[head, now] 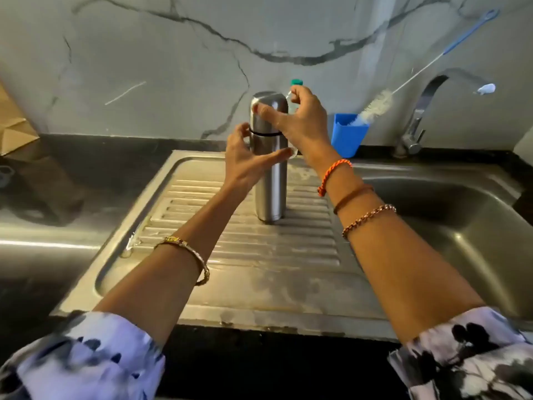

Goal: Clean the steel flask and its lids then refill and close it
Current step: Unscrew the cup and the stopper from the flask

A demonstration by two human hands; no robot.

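Flask (269, 180) stood upright on the drainboard (230, 255), left of the basin. Right hand (300, 119) fingers pinched its cap (269, 111); left hand (248, 160), open, cupped the body. Likely unscrewing or tightening; next needs a steady counter-grip.

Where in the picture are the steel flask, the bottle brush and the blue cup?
steel flask (270, 194), head view, on its lower body.
bottle brush (375, 106), head view, on its white bristles.
blue cup (347, 137), head view, on its front wall.
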